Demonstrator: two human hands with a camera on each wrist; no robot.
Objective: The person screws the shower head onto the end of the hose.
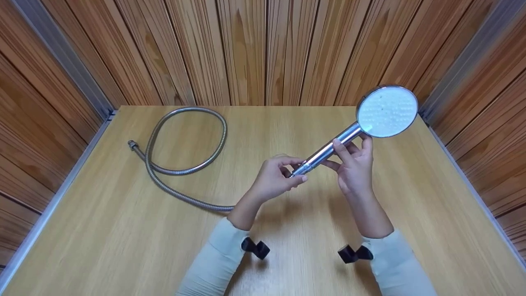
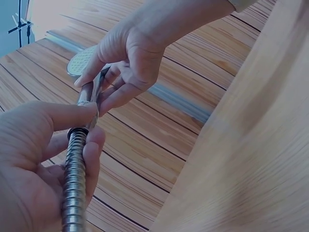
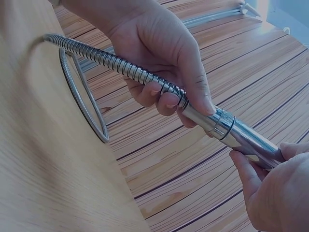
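A chrome shower head (image 1: 387, 111) with a round, pale spray face is tilted up to the right above the table. My right hand (image 1: 357, 166) grips its handle (image 1: 328, 151), thumb on the near side. At the handle's lower end, my left hand (image 1: 276, 176) pinches the smooth metal end fitting (image 3: 199, 115) of a ribbed shower hose. In the right wrist view the fitting meets the handle end to end; whether threads are engaged is hidden. The ribbed hose (image 2: 74, 183) runs back through the left palm.
The rest of the metal hose (image 1: 185, 200) lies looped on the left of the wooden table (image 1: 102, 230). Its free end has a metal nut (image 1: 132, 144). Wood-plank walls (image 1: 246, 49) enclose the back and sides. Black wrist mounts (image 1: 255, 248) show at the sleeves.
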